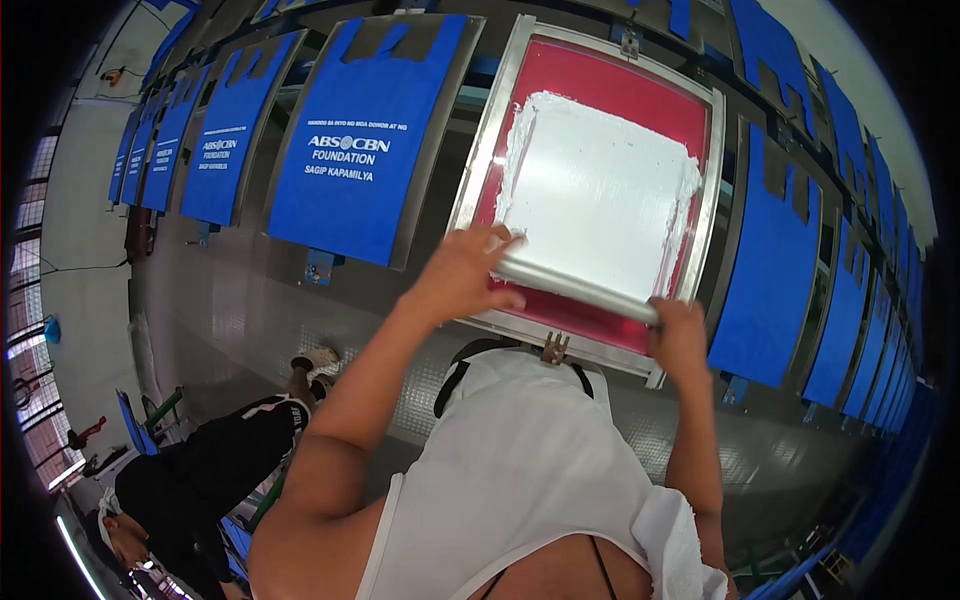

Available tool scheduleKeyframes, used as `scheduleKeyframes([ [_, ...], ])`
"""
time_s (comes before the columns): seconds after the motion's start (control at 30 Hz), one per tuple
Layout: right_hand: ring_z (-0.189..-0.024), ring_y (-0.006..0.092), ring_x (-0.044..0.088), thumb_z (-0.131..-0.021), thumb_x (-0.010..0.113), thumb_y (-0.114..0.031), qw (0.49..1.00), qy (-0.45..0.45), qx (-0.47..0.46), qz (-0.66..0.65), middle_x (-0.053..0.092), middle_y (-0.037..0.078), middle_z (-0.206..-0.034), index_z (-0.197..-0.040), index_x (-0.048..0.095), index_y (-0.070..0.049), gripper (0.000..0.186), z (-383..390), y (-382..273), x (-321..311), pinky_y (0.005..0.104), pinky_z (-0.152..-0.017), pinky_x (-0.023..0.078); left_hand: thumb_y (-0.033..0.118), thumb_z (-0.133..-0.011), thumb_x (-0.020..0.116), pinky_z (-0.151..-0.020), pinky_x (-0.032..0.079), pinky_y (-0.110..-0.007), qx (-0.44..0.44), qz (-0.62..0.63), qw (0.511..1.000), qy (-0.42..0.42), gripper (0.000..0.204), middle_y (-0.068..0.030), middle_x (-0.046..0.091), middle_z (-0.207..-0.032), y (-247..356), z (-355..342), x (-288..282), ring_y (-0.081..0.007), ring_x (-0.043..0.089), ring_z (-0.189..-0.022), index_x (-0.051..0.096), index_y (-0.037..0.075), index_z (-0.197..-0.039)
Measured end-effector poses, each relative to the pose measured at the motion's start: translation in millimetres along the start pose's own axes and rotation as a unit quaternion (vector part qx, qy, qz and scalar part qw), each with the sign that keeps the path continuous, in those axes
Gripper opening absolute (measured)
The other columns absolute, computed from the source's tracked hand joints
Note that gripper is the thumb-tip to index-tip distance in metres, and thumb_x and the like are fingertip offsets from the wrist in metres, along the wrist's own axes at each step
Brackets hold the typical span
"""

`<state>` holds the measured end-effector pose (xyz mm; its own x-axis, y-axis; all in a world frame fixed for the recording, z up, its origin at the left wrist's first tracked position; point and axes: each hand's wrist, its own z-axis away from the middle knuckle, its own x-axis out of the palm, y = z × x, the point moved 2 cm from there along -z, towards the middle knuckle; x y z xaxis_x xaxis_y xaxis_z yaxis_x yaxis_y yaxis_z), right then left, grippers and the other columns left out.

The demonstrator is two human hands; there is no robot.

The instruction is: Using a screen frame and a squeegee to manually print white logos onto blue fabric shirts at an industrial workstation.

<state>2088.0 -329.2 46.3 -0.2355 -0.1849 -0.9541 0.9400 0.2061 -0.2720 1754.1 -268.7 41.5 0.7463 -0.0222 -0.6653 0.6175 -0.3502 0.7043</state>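
A screen printing frame (714, 190) with a metal rim lies in front of me. Its red mesh (620, 72) shows around a broad layer of white ink (595, 190), thick and ragged along the edges. Across the near end of the ink lies a squeegee (580, 284) with a pale, long bar. My left hand (462, 278) is closed on its left end, thumb on the near side and fingers over the top. My right hand (681, 335) wraps round the right end, slightly blurred. The squeegee's blade is hidden under the bar.
Blue cloth bags (365, 130) lie flat on boards in a row to the left. More blue bags (775, 260) line the right side. A metal bracket (555, 347) sits at the frame's near edge. Another person (210, 460) in black bends over at lower left.
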Motion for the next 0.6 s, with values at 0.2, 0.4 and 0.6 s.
scheduleKeyframes([
  [0.2, -0.085, 0.0354, 0.059, -0.06, 0.063, -0.004, 0.996, -0.052, 0.044, -0.056, 0.063, 0.017, -0.085, -0.094, 0.064, -0.005, 0.034, -25, 21, -13, 0.0459, -0.079, 0.044, 0.006, -0.062, 0.067, -0.076, 0.047, -0.044, 0.096, -0.128, 0.96, -0.228, 0.019, -0.0128, 0.061, -0.079, 17, -54, 16, -0.0342, 0.06, -0.084, 0.059, 0.004, -0.079],
  [0.4, -0.089, 0.0302, 0.058, -0.065, 0.058, -0.003, 0.981, 0.17, -0.063, 0.066, 0.063, 0.012, -0.087, -0.094, 0.06, -0.005, 0.028, -145, 54, -29, 0.0445, -0.083, 0.041, 0.002, -0.064, 0.062, -0.079, 0.046, -0.043, 0.128, -0.152, 0.979, -0.039, 0.027, -0.0151, 0.061, -0.09, -29, -147, 46, -0.0338, 0.058, -0.088, 0.059, 0.002, -0.091],
  [0.6, -0.098, 0.0291, 0.053, -0.067, 0.058, 0.0, 0.988, 0.087, -0.049, 0.117, 0.055, 0.01, -0.094, -0.099, 0.053, -0.007, 0.033, -122, 56, 37, 0.0515, -0.093, 0.035, 0.004, -0.064, 0.063, -0.086, 0.041, -0.042, 0.076, -0.227, 0.963, -0.123, 0.036, -0.0135, 0.056, -0.1, -52, -91, 91, -0.0305, 0.053, -0.096, 0.056, 0.004, -0.1],
])
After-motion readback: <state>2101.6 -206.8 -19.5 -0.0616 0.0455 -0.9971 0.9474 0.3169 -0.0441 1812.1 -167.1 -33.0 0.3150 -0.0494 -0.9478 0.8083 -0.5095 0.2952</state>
